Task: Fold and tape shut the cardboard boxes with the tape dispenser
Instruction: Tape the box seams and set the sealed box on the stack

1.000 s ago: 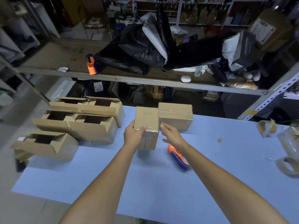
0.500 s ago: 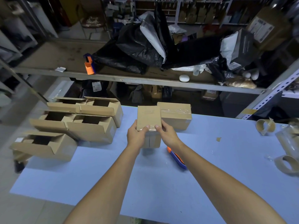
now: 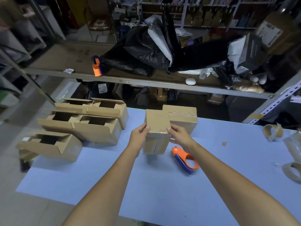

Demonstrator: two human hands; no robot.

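Head view. Gripping the cardboard box (image 3: 156, 128) on end, just above and left of the tape dispenser (image 3: 185, 159), with both hands, probably for checking the clear tape across its upper seam before setting it aside. Clamping the left hand (image 3: 138, 136) on the left edge, thumb at the top corner, fingers curled behind. Clamping the right hand (image 3: 180, 136) on the right edge, thumb pressing the taped corner, fingers wrapped round the side. Leaving the tape dispenser lying on its side on the blue table (image 3: 146, 185), close to the right hand, likely ready for the next box. Parking a finished taped box (image 3: 182, 118) beyond the dispenser, apparently touching the held one. Keeping the open boxes (image 3: 97, 129) well to the dispenser's left, flaps up, awaiting folding. Compared with one second earlier: closing the right hand, previously flat with straight fingers merely touching the right edge, fully onto the box; uncovering the dispenser, previously half hidden under the right forearm.
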